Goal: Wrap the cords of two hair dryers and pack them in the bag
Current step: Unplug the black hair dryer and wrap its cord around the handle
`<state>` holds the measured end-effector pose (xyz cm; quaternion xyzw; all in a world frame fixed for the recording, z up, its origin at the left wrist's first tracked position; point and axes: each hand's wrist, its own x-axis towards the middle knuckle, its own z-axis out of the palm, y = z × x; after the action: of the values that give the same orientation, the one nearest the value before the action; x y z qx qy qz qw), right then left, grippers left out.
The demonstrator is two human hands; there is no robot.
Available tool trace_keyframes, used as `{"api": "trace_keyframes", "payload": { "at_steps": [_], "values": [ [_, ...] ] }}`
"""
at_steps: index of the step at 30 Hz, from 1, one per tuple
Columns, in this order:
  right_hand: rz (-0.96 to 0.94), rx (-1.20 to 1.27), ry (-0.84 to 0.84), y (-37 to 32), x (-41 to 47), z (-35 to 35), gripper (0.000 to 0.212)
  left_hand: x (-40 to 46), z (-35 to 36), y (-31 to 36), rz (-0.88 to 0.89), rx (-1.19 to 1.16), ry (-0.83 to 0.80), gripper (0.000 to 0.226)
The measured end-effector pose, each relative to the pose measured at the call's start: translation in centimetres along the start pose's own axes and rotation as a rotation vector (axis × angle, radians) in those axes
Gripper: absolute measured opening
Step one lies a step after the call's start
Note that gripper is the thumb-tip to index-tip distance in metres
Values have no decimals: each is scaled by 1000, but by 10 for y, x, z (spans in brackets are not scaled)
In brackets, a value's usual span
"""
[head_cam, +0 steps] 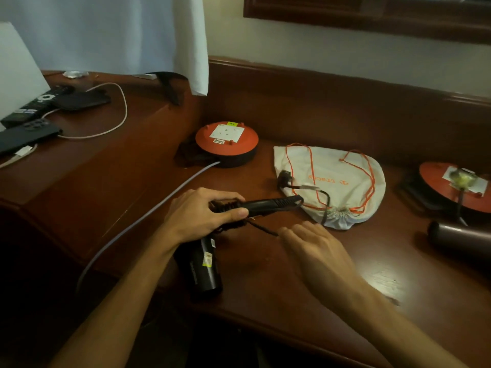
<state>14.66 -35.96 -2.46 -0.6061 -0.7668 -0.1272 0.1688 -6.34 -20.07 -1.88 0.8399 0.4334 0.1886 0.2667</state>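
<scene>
The black hair dryer (204, 264) hangs over the desk (265, 274) edge; our left hand (204, 211) clenches its rigid handle over the wound cord (263, 229). Our right hand (313, 248), fingers relaxed, meets the limp cord, which we judge likely to slip. The bag (342, 179) lies near.

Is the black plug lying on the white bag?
Touching. The head view shows the black plug resting on the white bag's left edge, its cord trailing across the cloth.
</scene>
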Motion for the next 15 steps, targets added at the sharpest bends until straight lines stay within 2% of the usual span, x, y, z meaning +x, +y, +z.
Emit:
{"api": "trace_keyframes", "payload": {
  "at_steps": [2, 6, 8, 11, 13, 15],
  "values": [
    [15, 49, -36, 5, 4, -4, 6, -2, -3, -5, -7, -37, 8, 53],
    [102, 398, -227, 15, 18, 20, 20, -8, -10, -8, 4, -224, 21, 48],
    [107, 504, -288, 18, 29, 35, 18, -12, -12, -9, 29, -269, -20, 45],
    [125, 542, -345, 29, 49, 57, 21, -21, -11, -9, 59, -217, -92, 45],
    [204, 512, -448, 41, 66, 65, 11, -26, -11, -7, 69, -141, -111, 47],
    [142, 489, -492, 47, 83, 64, 26, -29, -12, -2, 63, -22, -127, 54]
  ]
}}
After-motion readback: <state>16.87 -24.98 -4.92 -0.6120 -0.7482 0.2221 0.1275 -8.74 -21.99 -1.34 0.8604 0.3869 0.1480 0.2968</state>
